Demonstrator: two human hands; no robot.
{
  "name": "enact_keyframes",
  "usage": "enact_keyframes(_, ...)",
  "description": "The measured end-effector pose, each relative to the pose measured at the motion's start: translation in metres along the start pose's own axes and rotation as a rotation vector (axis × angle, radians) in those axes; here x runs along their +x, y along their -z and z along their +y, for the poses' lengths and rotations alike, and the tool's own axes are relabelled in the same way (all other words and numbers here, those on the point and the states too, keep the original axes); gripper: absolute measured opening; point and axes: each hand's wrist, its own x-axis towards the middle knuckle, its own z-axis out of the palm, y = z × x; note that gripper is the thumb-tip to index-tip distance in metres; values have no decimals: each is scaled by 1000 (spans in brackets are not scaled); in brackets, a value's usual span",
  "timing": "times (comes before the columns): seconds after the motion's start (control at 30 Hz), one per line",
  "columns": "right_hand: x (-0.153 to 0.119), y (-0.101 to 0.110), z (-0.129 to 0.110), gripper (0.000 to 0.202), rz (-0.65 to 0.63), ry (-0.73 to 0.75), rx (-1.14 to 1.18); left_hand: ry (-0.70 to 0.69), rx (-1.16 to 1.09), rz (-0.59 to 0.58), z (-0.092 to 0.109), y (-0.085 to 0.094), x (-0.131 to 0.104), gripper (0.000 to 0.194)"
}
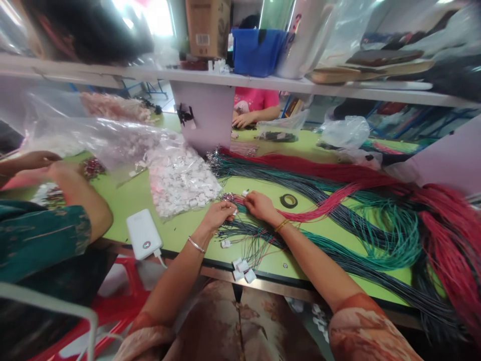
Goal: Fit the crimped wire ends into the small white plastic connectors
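since the bench (pixel 180 238) is half buried in wires, the work sits on a small patch near the middle of its front edge. thick red wires (pixel 308 163) run from the right edge toward the middle, dark wires (pixel 376 278) in front. left hand (pixel 220 214): thumb and fingers together, seemingly clamped on a small white plug (pixel 235 212), a little in from the front edge. right hand (pixel 260 205): fingers curled, grip hidden, cannot tell on what; a white bit (pixel 245 193) shows at the tips. to do it well, i'd pinch the plug firmly, keep one wire straight and not tug the rest.

around: shelf (pixel 150 73) over the back, bag (pixel 184 180) of white parts left of the hands, co-worker's arm (pixel 80 195) at the left edge, power bank (pixel 145 234) on the front edge, tape (pixel 288 201) past the right hand, loose plugs (pixel 244 269) at the front edge. in the way: dark wires under the right arm may snag; loose plugs could get knocked off.
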Motion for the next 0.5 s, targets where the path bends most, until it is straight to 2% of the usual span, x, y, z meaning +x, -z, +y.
enact_keyframes(0.13, 0, 0, 5, 19, 38, -41, 14, -10, -10, -25, 0, 0, -1, 24)
enact_keyframes(0.3, 4, 9, 7, 15, 91, -44, 146, -50, -105, -50, -1, -2, -1, 29)
enact_keyframes(0.5, 28, 15, -28, 14, 83, 93, 512, -83, -146, -51, -3, -3, 0, 27)
